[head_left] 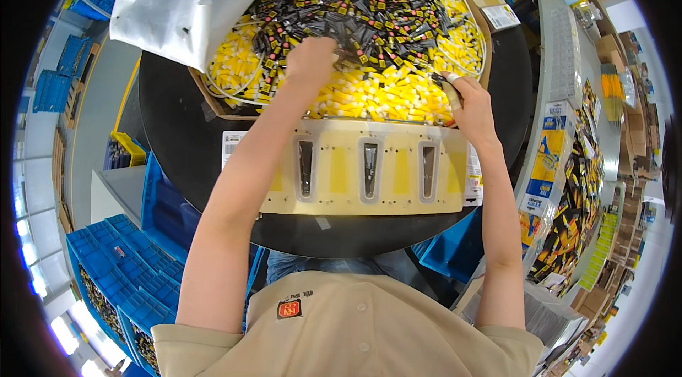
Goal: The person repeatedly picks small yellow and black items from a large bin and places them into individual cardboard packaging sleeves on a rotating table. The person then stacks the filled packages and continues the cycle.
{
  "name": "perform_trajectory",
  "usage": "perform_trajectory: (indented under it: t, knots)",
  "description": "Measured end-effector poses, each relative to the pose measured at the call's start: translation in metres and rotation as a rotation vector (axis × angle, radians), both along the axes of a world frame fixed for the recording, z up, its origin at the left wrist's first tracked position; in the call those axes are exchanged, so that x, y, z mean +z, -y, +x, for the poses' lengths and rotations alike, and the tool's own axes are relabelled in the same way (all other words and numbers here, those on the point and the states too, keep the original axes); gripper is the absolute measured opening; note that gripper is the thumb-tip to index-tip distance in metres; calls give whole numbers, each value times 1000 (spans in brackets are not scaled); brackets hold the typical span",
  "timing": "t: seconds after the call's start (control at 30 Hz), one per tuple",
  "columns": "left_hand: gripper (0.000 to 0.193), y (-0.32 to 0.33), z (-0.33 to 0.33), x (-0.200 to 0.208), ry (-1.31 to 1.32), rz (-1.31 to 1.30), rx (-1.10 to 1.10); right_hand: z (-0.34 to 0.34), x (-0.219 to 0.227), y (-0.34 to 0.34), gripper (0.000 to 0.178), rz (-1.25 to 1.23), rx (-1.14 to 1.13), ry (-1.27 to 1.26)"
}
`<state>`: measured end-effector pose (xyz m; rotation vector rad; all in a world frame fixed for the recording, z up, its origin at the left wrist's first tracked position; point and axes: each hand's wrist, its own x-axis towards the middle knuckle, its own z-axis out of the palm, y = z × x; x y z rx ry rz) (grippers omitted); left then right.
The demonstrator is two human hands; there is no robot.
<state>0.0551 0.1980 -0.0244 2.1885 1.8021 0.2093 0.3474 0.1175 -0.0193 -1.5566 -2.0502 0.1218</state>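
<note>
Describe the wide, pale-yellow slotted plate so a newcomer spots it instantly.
Start at the big, round, black table in front of the person. Just nearer the person than the heap of small yellow-and-white pieces sits the wide, pale-yellow slotted plate. Unlike anything beside it, it has three long, dark, translucent-rimmed slots alternating with brighter yellow strips.

Bright overall; panels [64, 334] glare at left; the rim bends, darkens; left hand [310, 62] seems blurred.

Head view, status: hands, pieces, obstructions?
Left hand at black pieces, blurred, grip unclear. Right hand at right edge of yellow-white pieces, dark piece at fingertips. White cord close by.
</note>
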Motion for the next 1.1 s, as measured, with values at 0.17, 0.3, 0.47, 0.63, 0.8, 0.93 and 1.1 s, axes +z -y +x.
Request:
perform_trajectory:
  t: [0.17, 0.3, 0.47, 0.63, 0.8, 0.93, 1.1]
  knots:
    - [24, 52, -9, 15, 447, 127, 85, -4, 3, 4, 23, 110, -158, -177]
    - [24, 97, -5, 26, 960, -253, 213, -26, 18, -2, 14, -3, 58, -148]
    - [28, 141, -13, 27, 1306, -571, 252, -2, 51, 42, 22, -787, 70, -19]
    - [25, 162, 15, 16, 1293, -685, 197, -7, 26, 72, 33, -380, 189, 132]
    - [21, 193, 61, 19, 916, -587, -27, -19, 19, 130, 48, -551, 64, -681]
    - [28, 198, 89, 16, 646, -573, -572, -20, 19, 184, 13, -580, -121, -806]
    - [29, 101, 77, 4, 373, 80, -345, 47, 44, 212, 20, -786, -522, -155]
